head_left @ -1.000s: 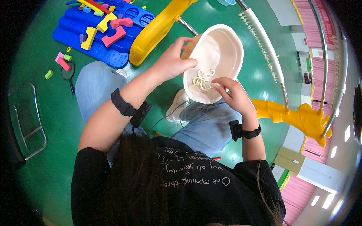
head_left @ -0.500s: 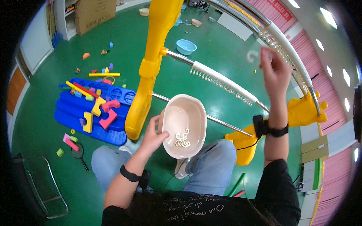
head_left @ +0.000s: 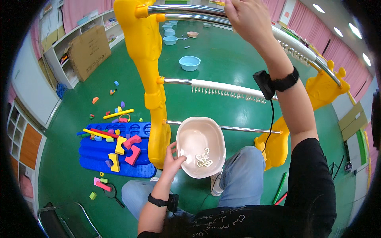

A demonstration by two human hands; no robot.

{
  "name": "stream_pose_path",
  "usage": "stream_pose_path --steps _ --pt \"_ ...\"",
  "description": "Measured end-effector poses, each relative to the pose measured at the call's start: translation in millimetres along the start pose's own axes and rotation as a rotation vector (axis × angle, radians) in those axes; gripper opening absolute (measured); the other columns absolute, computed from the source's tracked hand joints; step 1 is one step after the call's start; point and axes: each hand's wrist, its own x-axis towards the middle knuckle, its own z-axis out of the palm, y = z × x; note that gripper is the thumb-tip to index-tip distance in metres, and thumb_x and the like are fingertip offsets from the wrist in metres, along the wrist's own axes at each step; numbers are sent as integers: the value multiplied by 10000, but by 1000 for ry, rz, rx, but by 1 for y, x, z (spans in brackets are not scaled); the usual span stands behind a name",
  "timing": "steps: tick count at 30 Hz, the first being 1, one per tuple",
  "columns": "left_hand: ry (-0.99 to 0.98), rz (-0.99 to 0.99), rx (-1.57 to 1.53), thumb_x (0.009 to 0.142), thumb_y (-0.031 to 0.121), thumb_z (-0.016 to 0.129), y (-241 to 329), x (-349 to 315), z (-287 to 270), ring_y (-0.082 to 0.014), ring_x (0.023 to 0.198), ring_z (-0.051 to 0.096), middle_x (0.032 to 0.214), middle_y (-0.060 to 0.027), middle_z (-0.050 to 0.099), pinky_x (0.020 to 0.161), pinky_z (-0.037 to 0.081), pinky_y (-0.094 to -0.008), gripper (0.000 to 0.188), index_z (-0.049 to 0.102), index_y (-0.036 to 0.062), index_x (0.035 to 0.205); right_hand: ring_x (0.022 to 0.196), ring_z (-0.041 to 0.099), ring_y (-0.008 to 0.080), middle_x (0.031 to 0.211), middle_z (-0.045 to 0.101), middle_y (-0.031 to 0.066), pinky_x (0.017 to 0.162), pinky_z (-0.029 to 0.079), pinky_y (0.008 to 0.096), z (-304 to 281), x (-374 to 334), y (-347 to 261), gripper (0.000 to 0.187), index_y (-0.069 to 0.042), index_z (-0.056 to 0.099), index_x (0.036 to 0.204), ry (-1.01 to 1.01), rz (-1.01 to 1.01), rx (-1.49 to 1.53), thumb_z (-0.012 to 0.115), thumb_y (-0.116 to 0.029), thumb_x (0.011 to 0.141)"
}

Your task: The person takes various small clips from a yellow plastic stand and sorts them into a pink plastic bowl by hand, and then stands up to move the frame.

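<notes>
My left hand point(head_left: 173, 159) grips the left rim of a pale pink basin point(head_left: 191, 139), held above my knees. Several white hooks point(head_left: 203, 158) lie in the basin's bottom right. My right hand point(head_left: 247, 15) is raised high at the top metal rail point(head_left: 190, 9) of a yellow rack point(head_left: 147, 59), fingers closed at the rail; whether it holds a hook is hidden. A middle rail carries a white strip point(head_left: 226, 87) with a row of hanging hooks. A thin lower rail point(head_left: 246, 129) runs behind the basin.
A blue foam mat point(head_left: 99, 152) with coloured foam pieces lies on the green floor at left. Blue basins point(head_left: 189, 62) stand further off, a cardboard box point(head_left: 88, 49) and shelves at the far left. A chair frame point(head_left: 59, 222) is at lower left.
My right hand left the basin and rose to the top rail. My head lifted, so the rack and the room now fill the view. The left hand kept holding the basin.
</notes>
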Motion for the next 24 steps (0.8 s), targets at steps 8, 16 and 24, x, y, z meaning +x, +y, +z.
stream_pose_path --steps 8,16,24 --pt "2 -12 -5 696 73 630 0 1 1 -206 902 606 1272 -153 420 591 533 -287 739 306 107 1360 644 560 403 695 555 220 591 428 503 20 3 20 241 12 518 755 -171 -89 12 421 -181 862" --pt "-25 -42 11 686 87 639 0 2 2 -182 880 621 1279 -149 408 548 515 -262 761 295 110 1364 580 572 325 569 548 162 584 450 404 5 10 7 531 1 631 768 -324 359 611 295 -350 982" --pt "-19 -34 12 678 85 639 -3 3 2 -177 840 623 1277 -150 409 528 489 -243 768 294 104 1363 655 588 393 649 594 206 628 455 453 13 5 10 601 11 633 756 -255 255 423 284 -424 980"
